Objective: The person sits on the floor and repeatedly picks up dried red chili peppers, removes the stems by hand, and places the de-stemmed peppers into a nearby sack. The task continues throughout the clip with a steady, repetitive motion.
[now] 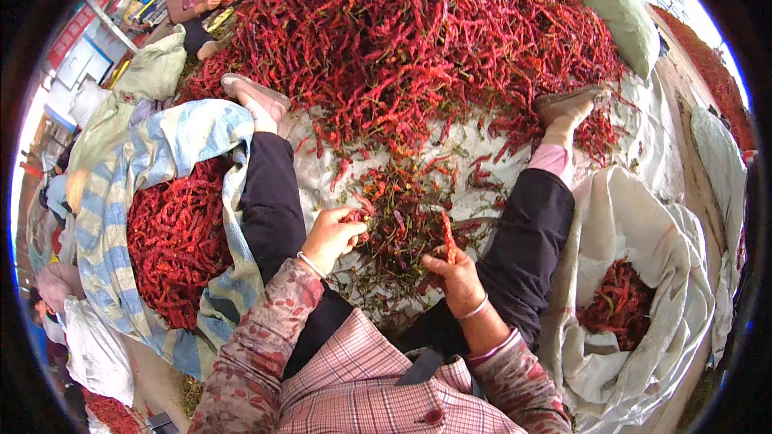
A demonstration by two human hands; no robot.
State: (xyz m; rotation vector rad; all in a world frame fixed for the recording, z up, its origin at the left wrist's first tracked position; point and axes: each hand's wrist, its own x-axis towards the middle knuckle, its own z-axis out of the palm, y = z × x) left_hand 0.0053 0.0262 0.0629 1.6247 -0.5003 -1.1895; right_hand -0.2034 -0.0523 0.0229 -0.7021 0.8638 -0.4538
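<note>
Toward the far edge of the white sheet: large heap of red chillies
Toward the near edge: smaller loose pile; left hand beside it grasping bunched chillies, right hand opposite gripping one upright chilli

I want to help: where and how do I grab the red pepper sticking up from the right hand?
Probably pinch the top of the red pepper from above: it sticks up bare from the right hand, which grips it lower down.
</note>
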